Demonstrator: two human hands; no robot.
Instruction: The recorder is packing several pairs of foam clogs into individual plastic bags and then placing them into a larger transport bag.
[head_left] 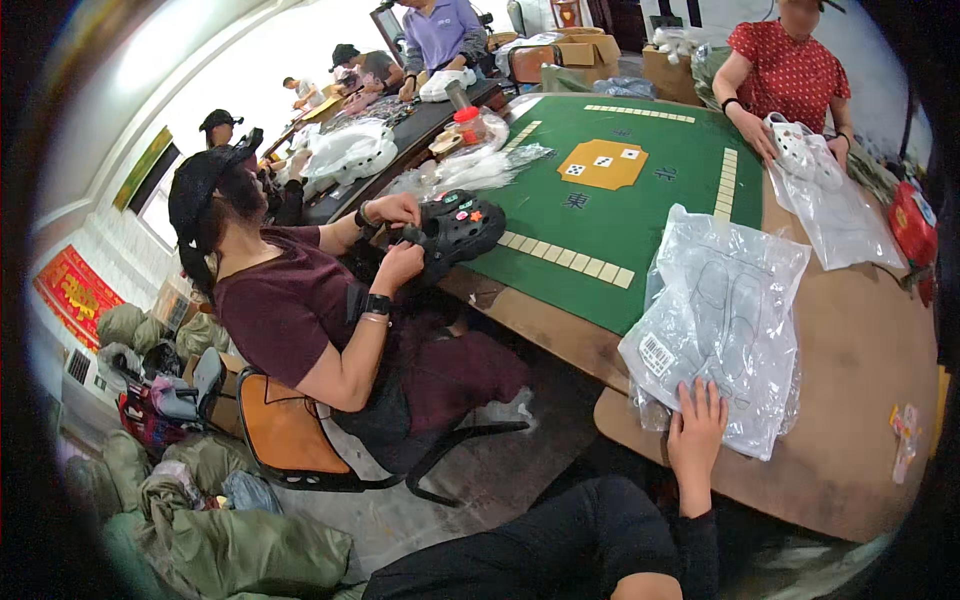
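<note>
My right hand (697, 430) lies palm down on the near edge of a stack of clear plastic bags (735, 300), its fingers stretched out and slightly spread. Faint shoe outlines and a white barcode label (656, 355) show on the top bag. The bags rest partly on a green table mat and partly on the brown tabletop (840, 400). A patch of bare skin shows at the lower edge beside my black clothing; I cannot tell whether it is my left hand, and no fingers of that hand show.
To the left, a seated person works on a black clog (455, 235) with colourful charms. Across the table, another person handles white clogs (800, 150) in a clear bag. An orange-backed chair (290, 425) and green sacks (240, 545) occupy the floor at left.
</note>
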